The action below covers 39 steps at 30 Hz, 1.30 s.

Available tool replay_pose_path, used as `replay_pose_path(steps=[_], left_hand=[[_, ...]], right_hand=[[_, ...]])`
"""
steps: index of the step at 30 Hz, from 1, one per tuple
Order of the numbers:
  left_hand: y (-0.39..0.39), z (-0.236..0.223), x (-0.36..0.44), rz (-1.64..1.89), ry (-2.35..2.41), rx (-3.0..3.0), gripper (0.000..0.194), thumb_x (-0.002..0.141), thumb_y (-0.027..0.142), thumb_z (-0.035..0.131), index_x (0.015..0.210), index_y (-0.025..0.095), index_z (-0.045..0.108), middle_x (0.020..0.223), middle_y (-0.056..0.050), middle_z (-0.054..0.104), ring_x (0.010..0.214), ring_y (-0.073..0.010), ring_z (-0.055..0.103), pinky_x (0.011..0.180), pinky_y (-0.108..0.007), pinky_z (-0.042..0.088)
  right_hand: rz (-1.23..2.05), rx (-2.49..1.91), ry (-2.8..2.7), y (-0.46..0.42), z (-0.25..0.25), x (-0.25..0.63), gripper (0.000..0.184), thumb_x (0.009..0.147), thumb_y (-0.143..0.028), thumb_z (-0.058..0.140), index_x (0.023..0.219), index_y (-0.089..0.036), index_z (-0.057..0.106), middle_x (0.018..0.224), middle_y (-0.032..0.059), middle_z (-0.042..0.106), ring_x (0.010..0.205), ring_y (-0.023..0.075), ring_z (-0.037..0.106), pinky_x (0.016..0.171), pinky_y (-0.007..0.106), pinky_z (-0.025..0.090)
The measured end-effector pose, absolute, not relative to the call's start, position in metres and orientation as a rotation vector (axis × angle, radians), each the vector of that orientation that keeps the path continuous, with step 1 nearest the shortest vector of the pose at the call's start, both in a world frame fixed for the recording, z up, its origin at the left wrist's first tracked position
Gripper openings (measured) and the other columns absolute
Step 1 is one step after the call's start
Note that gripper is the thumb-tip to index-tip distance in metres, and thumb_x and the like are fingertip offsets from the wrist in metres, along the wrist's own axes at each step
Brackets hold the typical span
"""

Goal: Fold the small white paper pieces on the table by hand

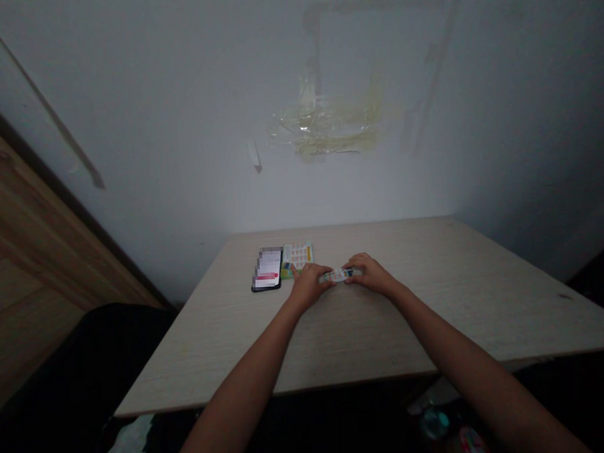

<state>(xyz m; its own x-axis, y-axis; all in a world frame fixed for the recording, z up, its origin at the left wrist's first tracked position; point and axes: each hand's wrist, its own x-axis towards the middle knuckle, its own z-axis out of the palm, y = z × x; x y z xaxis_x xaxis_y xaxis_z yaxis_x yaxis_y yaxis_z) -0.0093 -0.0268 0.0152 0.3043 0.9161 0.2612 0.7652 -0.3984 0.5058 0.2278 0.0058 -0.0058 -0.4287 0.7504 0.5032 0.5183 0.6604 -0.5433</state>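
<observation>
My left hand (308, 285) and my right hand (370, 274) meet near the middle of a pale wood-grain table (347, 338). Between them, both hands pinch the ends of a small white printed strip (339, 275) with blue and green marks. Just beyond my left fingertips lies a green-edged printed card (297, 257) with orange squares. Left of that card, a black smartphone (267, 269) lies face up, its lit screen blurred. What the strip is made of is too small to tell.
The table's far side meets a white wall (300, 186) marked with old tape residue (327, 122). A wooden panel (32, 225) stands at the left, with a dark padded object (78, 370) below it. Dim clutter (440, 414) sits under the table's front edge at the lower right.
</observation>
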Motion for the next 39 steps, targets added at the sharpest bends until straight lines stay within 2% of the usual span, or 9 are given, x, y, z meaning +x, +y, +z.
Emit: replay_pose_path(steps=[20,27,39], left_hand=[[-0.034,0.024,-0.005,0.720,1.507,2.328,0.028,0.081,0.032,0.072,0.109,0.029,0.074,0.114,-0.006,0.072,0.120,-0.0298,0.055,0.112,-0.070,-0.006],[-0.033,0.025,-0.005,0.727,1.501,2.330,0.027,0.080,0.031,0.073,0.107,0.030,0.075,0.115,-0.007,0.073,0.119,-0.0308,0.057,0.113,-0.069,-0.005],[-0.030,0.021,-0.008,0.732,1.493,2.373,0.027,0.081,0.033,0.073,0.108,0.030,0.073,0.114,-0.005,0.072,0.119,-0.0266,0.056,0.113,-0.069,-0.006]], right_hand=[[0.371,-1.024,-2.152,0.006,-0.005,0.226,0.025,0.065,-0.027,0.083,0.089,-0.021,0.077,0.091,0.0068,0.073,0.097,0.0253,0.061,0.090,0.038,0.045],[0.325,-1.051,-2.181,0.006,-0.004,0.226,0.024,0.068,-0.028,0.083,0.091,-0.024,0.076,0.096,0.0065,0.071,0.099,0.0249,0.060,0.092,0.040,0.043],[0.287,-1.043,-2.190,0.005,-0.004,0.226,0.027,0.070,-0.030,0.082,0.095,-0.023,0.075,0.098,0.0063,0.070,0.102,0.0244,0.059,0.094,0.040,0.042]])
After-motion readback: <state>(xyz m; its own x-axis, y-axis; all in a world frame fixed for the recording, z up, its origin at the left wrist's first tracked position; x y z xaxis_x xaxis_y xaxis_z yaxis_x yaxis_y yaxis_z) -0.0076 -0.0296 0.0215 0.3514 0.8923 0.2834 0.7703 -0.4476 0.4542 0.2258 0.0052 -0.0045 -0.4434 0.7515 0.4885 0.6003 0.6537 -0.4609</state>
